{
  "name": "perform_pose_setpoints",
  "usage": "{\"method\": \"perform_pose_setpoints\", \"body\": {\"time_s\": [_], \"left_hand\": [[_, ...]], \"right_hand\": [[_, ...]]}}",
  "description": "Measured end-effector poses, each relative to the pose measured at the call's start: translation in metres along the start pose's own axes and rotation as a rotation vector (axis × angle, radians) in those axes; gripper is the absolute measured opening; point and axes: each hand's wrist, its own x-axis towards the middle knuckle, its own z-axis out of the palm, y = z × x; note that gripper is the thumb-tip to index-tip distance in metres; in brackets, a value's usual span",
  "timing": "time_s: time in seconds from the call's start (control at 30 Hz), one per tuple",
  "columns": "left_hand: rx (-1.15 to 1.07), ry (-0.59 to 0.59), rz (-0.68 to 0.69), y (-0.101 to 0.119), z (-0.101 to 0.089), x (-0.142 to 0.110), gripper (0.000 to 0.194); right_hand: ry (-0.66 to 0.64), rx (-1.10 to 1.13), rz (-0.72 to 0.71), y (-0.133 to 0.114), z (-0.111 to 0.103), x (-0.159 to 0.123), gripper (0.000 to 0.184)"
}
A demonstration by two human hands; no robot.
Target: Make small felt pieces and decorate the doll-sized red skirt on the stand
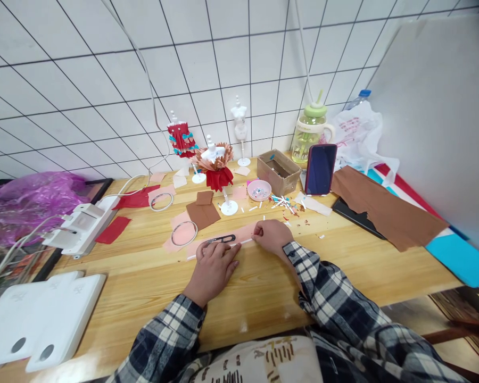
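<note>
A long strip of pink crepe-like material (245, 232) lies across the table in front of me, with a narrow white strip (246, 241) along its near edge. My left hand (214, 267) rests on its left part, fingers stretched out and pressing near the white strip. At the right end, the thumb and forefinger of my right hand (274, 236) are pinched together on the white strip; the fingertips partly hide it. Black thread snips (223, 239) lie on the pink strip just beyond my left fingers.
Beyond stand a mini dress form in a brown-and-red dress (219, 178), another in red (182, 139) and a bare white one (240, 125). Around them are a cardboard box (279, 183), a pink dish (259, 190), a phone (320, 170), metal rings (184, 233) and a power strip (82, 229).
</note>
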Motion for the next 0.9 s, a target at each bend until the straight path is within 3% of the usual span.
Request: {"method": "perform_pose_setpoints", "body": {"time_s": [0.3,0.6,0.9], "left_hand": [[-0.02,-0.018,-0.014,0.0,0.001,-0.001,0.04],[-0.021,-0.019,0.003,-0.003,0.004,-0.003,0.041],[-0.01,-0.006,0.025,-0.006,0.004,-0.004,0.041]], "right_hand": [[-0.012,0.019,0.093,0.015,-0.006,0.005,0.011],[0.008,0.118,0.046,0.026,-0.002,0.01,0.006],[0.259,0.217,-0.053,0.028,-0.004,0.007,0.015]]}}
